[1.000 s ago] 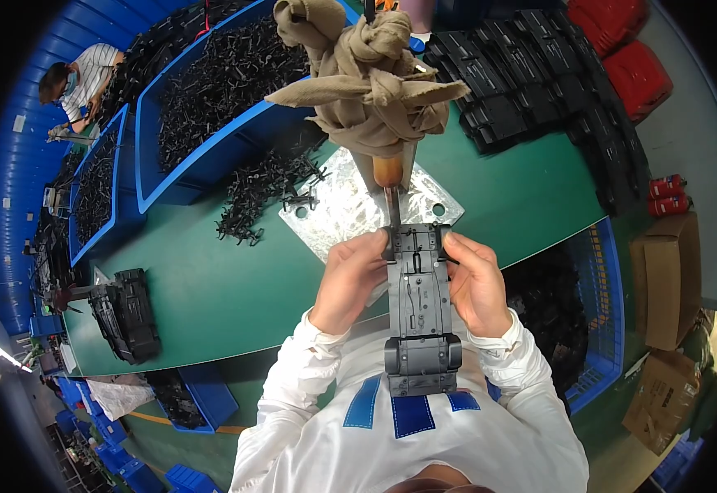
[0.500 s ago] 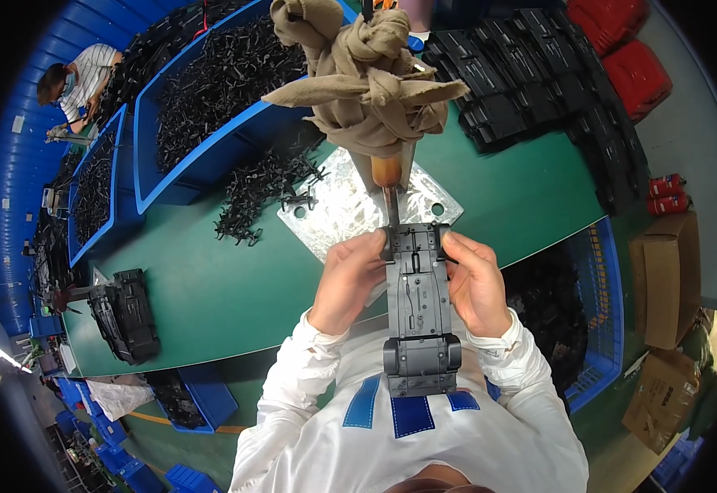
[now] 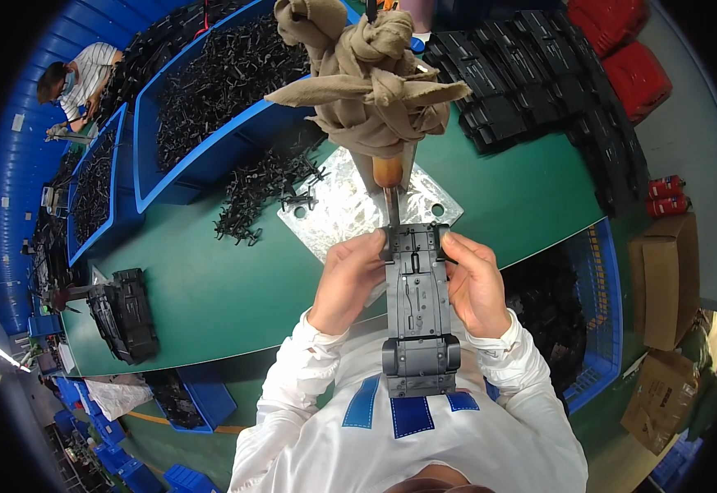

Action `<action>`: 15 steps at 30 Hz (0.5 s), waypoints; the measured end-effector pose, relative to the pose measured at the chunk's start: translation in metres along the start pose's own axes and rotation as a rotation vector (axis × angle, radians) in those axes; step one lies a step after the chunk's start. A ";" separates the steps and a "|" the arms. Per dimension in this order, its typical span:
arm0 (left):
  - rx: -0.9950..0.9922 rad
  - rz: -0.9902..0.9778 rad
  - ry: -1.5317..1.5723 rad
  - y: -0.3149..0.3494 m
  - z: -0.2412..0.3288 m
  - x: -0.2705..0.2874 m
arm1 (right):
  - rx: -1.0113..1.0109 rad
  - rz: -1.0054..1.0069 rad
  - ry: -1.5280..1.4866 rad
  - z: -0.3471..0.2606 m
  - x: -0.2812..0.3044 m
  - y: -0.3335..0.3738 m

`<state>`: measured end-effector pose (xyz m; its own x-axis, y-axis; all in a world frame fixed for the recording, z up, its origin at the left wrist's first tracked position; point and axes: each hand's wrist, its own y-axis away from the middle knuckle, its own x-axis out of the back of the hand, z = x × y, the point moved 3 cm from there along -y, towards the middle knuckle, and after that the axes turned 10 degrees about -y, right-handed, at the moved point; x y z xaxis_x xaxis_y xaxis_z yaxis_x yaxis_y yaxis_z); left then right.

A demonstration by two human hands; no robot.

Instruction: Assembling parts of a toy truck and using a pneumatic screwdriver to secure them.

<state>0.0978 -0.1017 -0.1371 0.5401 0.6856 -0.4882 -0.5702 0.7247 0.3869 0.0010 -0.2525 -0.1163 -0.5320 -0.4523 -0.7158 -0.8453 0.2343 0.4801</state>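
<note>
Centre frame: no visible shift. Left hand (image 3: 347,279), right hand (image 3: 477,286) still clamped on black plastic part (image 3: 424,304), tool (image 3: 388,172) at its top edge; work holding steady.

A long, narrow, dark grey chassis (image 3: 420,308) is being held slightly right of the scene's middle, gripped at its far end from both left and right. Its length is being pointed from far to near, almost straight. A flat face is being presented upward, marked by small round spots, fine ridges and a thin crooked line along the centre. Near the near end, rounded housings are being shown bulging out to left and right.
</note>
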 end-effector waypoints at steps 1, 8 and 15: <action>0.000 0.000 0.000 0.000 0.000 0.000 | 0.000 0.000 0.001 0.000 0.000 0.000; -0.013 0.012 0.030 -0.001 -0.003 0.001 | 0.001 -0.002 0.006 0.000 -0.001 0.001; -0.008 0.007 0.040 -0.001 -0.003 0.000 | 0.003 -0.003 0.009 0.000 0.000 0.001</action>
<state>0.0966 -0.1023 -0.1395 0.5113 0.6870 -0.5164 -0.5790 0.7194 0.3837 0.0003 -0.2525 -0.1159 -0.5287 -0.4610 -0.7127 -0.8472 0.2354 0.4762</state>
